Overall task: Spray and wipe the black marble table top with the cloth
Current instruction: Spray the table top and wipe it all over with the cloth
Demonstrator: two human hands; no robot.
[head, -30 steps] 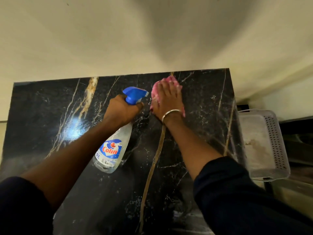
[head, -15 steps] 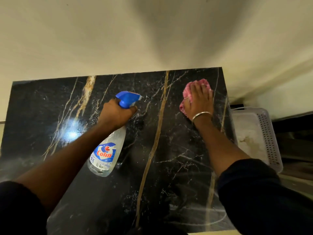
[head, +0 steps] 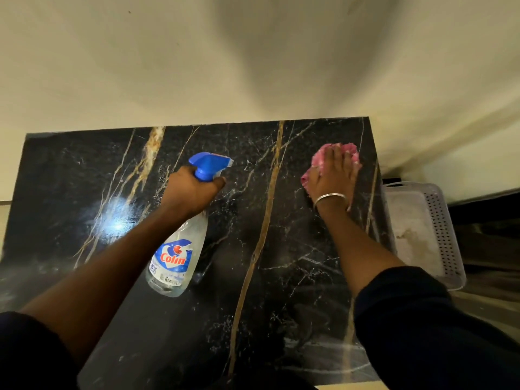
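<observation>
Right hand (head: 333,175), fingers straight, presses the pink cloth (head: 323,161) flat near the table top's (head: 281,291) far right corner; unwiped marble lies leftward. Left hand (head: 191,192) grips the spray bottle (head: 180,249) mid-table.
</observation>
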